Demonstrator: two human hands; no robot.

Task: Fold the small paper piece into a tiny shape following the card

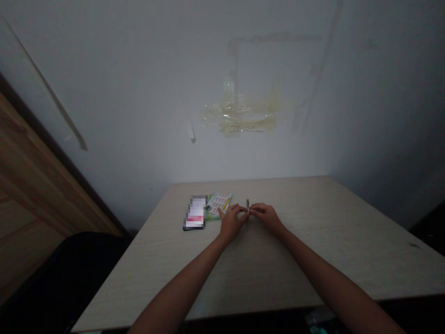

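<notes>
Both my arms reach out over a pale wooden table (313, 241). My left hand (231, 221) and my right hand (266, 215) meet near the table's middle, fingers pinched together around a small greenish object (247, 204) that sticks up between them. It is too small to name. Just left of my left hand lies a colourful printed card or packet (217, 204), and beside that a dark phone-like slab (195, 213) with a blurred face.
A white wall with yellowed tape residue (239, 113) rises right behind the table. A dark chair or bag (69, 273) sits at the lower left, next to a wooden panel (31, 185). The table's near edge runs along the bottom.
</notes>
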